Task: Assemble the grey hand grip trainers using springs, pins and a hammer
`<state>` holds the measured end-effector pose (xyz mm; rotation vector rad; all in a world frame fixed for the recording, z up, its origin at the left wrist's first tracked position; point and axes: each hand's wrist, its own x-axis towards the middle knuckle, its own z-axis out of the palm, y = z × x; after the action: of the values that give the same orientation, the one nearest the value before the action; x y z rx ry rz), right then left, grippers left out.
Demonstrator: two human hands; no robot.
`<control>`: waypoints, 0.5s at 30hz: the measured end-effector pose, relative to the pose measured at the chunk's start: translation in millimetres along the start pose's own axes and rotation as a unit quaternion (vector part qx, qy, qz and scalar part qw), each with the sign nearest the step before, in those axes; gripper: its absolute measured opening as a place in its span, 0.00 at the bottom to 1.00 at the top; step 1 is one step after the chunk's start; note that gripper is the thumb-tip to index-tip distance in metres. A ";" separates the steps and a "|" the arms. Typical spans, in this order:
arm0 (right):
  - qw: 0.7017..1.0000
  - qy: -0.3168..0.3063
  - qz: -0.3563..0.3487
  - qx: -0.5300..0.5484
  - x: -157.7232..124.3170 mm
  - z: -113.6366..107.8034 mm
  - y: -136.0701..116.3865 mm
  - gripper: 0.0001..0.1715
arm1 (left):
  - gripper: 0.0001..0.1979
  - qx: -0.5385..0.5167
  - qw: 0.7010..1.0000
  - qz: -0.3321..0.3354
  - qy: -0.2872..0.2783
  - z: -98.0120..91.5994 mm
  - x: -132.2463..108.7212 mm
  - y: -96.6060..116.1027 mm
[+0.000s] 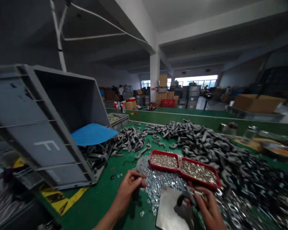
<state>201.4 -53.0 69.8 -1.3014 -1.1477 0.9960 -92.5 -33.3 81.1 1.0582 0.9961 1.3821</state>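
My left hand (129, 189) is closed around a grey hook-ended metal piece (140, 164). Its curved end sticks up beyond my fingers and its dark shank hangs below them. To the right, my right hand (207, 206) grips a dark curved metal piece (181, 200) over a flat steel plate (169, 209). Blur and my fingers hide that piece's exact kind. Small shiny washer-like parts (156, 182) lie scattered between my hands. Just beyond are two joined red trays, the left tray (151, 163) and the right tray (217, 179), holding small metal parts.
A big heap of grey hook-ended pieces (204, 140) covers the green bench at back right. At left, a grey crate (50, 143) lies tipped on its side with a blue sheet (93, 134) at its mouth. Jars (249, 133) and a metal bowl (278, 150) stand right.
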 end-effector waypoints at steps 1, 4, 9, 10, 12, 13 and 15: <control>0.996 -0.005 0.058 0.060 -4.4 -5.6 3.9 0.26 | 0.17 -0.023 0.999 -0.029 -0.005 7.5 -15.9 -2.4; 0.958 -0.050 0.175 0.222 -24.7 -16.2 14.6 0.25 | 0.28 -0.092 0.985 -0.117 -0.081 31.7 -57.7 -13.5; 0.959 -0.175 0.186 0.122 -65.6 -19.0 17.4 0.21 | 0.22 0.023 0.980 -0.151 -0.126 79.2 -97.5 -35.9; 0.974 -0.168 0.139 0.057 -71.5 -19.2 15.9 0.21 | 0.23 0.055 0.979 -0.152 -0.127 87.9 -101.0 -38.9; 0.988 -0.135 0.035 -0.063 -81.0 -19.9 12.2 0.19 | 0.26 0.090 0.974 -0.159 -0.134 102.2 -105.8 -42.6; 0.986 -0.123 -0.004 -0.109 -85.0 -20.1 10.3 0.17 | 0.27 0.096 0.972 -0.165 -0.138 107.5 -107.7 -43.5; 0.977 -0.123 -0.042 -0.169 -92.0 -20.5 6.6 0.14 | 0.29 0.106 0.968 -0.179 -0.143 114.5 -111.0 -44.3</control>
<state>205.1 -146.7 58.9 -1.4063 -1.6035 0.9445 32.2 -140.0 60.1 1.1322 1.0716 0.8178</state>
